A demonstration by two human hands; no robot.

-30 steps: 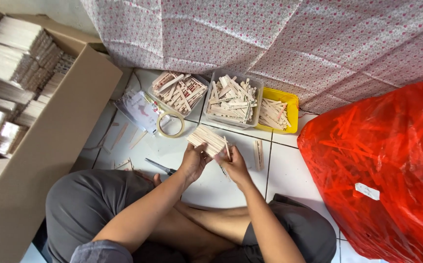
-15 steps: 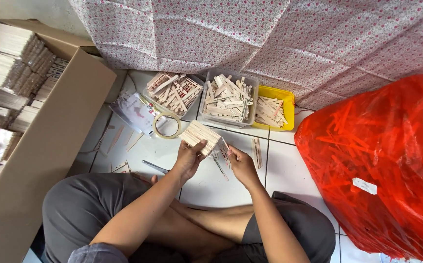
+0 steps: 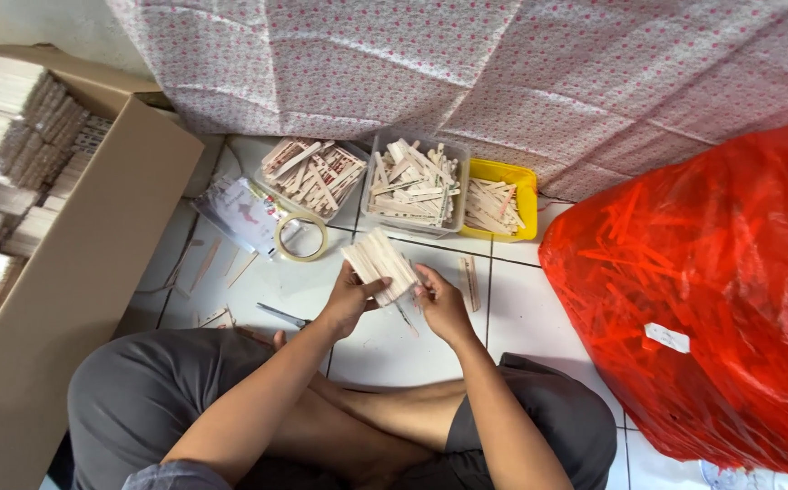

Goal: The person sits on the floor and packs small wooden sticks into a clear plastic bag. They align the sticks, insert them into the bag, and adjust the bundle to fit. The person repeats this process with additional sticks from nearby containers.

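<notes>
I sit cross-legged on a white tiled floor (image 3: 385, 340). My left hand (image 3: 350, 299) grips a flat bundle of pale wooden sticks (image 3: 380, 263) from below, held fanned a little above the floor. My right hand (image 3: 439, 304) touches the bundle's right end, fingers pinched at the sticks. Beyond my hands stand three trays of loose wooden sticks: a clear one at the left (image 3: 312, 174), a clear one in the middle (image 3: 415, 184) and a yellow one (image 3: 501, 204).
A large open cardboard box (image 3: 76, 272) with stacked stick bundles stands at the left. A big red plastic bag (image 3: 712, 290) full of sticks fills the right. A tape roll (image 3: 300, 236), scissors (image 3: 283, 316), a printed packet (image 3: 241, 213) and loose sticks lie on the tiles.
Both hands and the bundle have stayed in place between the frames; the bundle has turned slightly and my right hand has closed in on its end.
</notes>
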